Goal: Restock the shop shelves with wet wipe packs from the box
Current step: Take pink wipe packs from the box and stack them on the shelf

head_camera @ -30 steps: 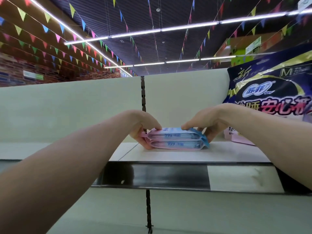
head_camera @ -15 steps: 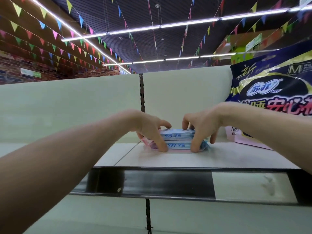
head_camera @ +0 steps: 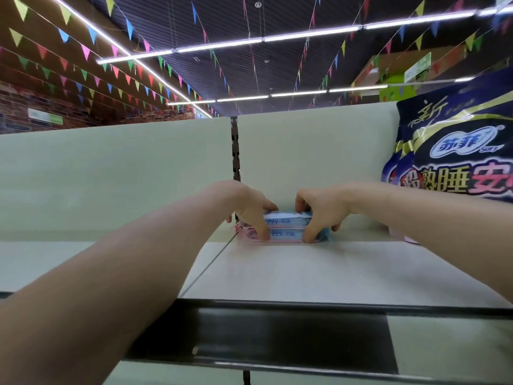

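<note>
- Found two wet wipe packs stacked flat, one upon the other, far back on the pale shelf, close to the back panel.
- Saw the left hand curled round the stack's left end, thumb laid down the front face and fingers bent over the top.
- Saw the right hand gripping the right end the same way, thumb reaching down to the lower pack's front edge and fingers hooked over the top.
- Read blue "999" print on both front edges, with a pink wrapper edge showing at the left end and a blue one at the right.
- Placed the stack just right of the slotted upright that split the back panel.
- Noted a large dark blue pack standing on the same shelf at the right, well apart from the stack.
- Made out a pink pack below it, mostly hidden behind the right forearm.
- Noted a black price rail along the shelf's front edge.
- Overhead, saw coloured bunting and light strips under a dark ceiling.
</note>
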